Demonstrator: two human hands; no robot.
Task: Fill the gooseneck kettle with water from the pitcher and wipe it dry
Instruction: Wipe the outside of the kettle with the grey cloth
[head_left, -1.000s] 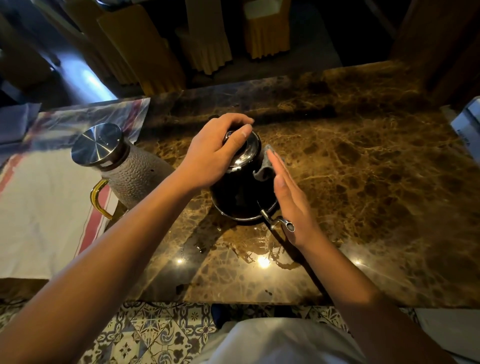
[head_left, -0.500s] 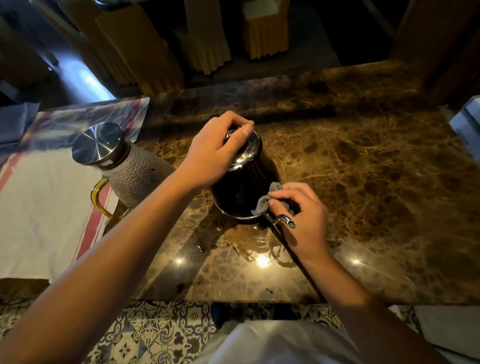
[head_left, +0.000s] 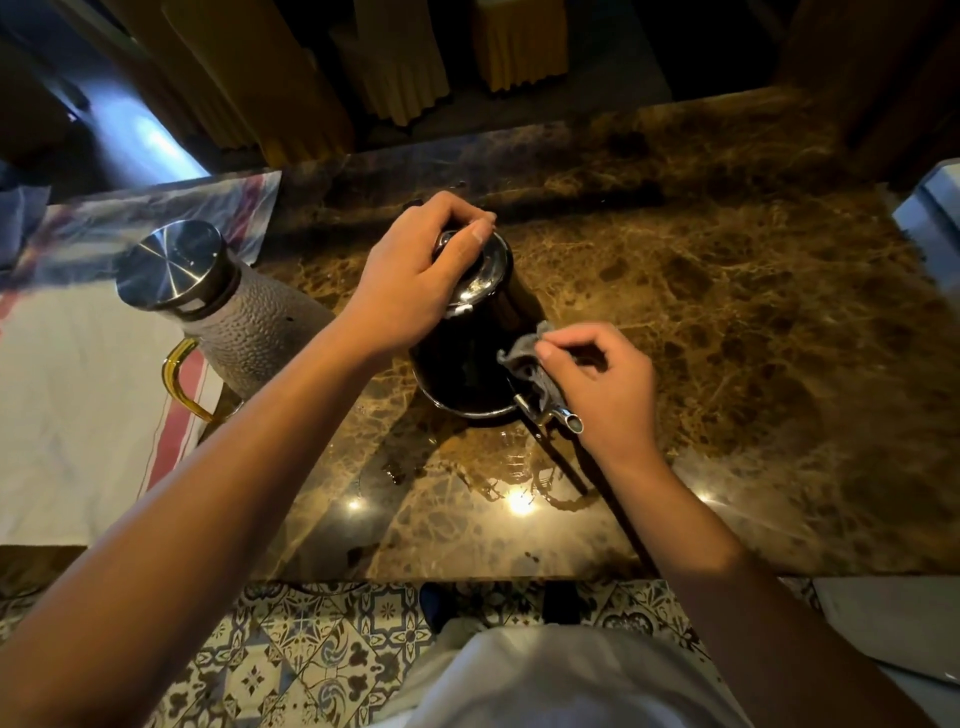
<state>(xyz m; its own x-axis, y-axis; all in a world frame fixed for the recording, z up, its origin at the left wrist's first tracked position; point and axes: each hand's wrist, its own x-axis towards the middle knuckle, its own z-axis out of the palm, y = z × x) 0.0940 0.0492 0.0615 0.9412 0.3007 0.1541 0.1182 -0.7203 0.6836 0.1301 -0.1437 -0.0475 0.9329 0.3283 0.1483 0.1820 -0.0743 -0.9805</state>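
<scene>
A dark gooseneck kettle (head_left: 462, 364) stands on the brown marble counter (head_left: 727, 338), its thin metal spout (head_left: 556, 413) pointing toward me. My left hand (head_left: 415, 275) grips the kettle's shiny lid from above. My right hand (head_left: 602, 384) pinches a small grey cloth (head_left: 524, 358) against the kettle's right side, just above the spout. The textured grey pitcher (head_left: 244, 317) with a steel lid and amber handle stands to the left of the kettle.
A white cloth with red stripes (head_left: 78, 415) covers the counter's left part under the pitcher. Water drops (head_left: 400, 475) lie on the marble in front of the kettle. Yellow-draped chairs (head_left: 405, 67) stand beyond the far edge. A pale box (head_left: 935, 218) sits at the right edge.
My right hand went from flat fingers pressing the cloth on the kettle's upper side to curled fingers pinching it lower, by the spout base. My left hand stayed on the lid.
</scene>
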